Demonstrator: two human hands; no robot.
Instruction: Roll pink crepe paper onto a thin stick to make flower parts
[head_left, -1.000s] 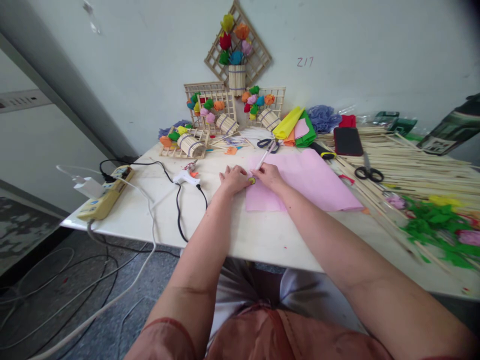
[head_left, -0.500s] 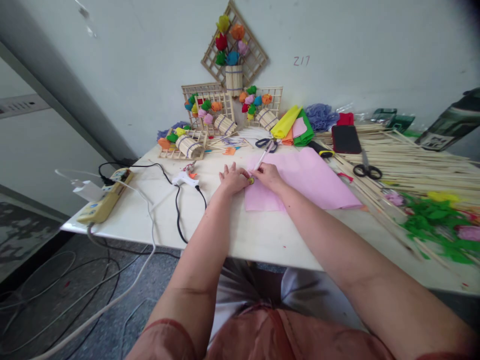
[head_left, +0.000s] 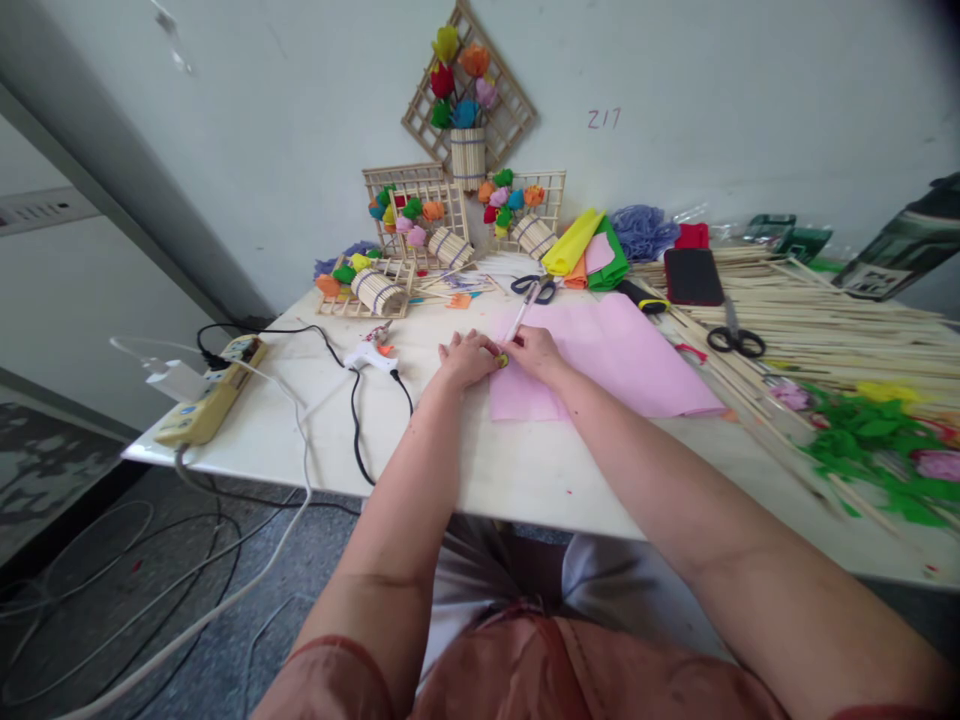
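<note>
Both hands met at near-left corner of pink paper sheet [head_left: 607,355], mid-table. Left hand [head_left: 466,358] and right hand [head_left: 534,353] had fingertips pinched together on small yellow-green piece [head_left: 502,359]; thin stick [head_left: 520,322] ran from it toward far side.

Judgement: step went best with piece pressed flat on sheet, left hand steadying, right hand working in small moves, stick kept straight.

Counts: two scissors, one far [head_left: 534,288], one right [head_left: 735,340]; one glue gun [head_left: 369,354]; one power strip [head_left: 210,398]; one phone [head_left: 692,276]; four flower frames, one [head_left: 469,95] on wall.
</note>
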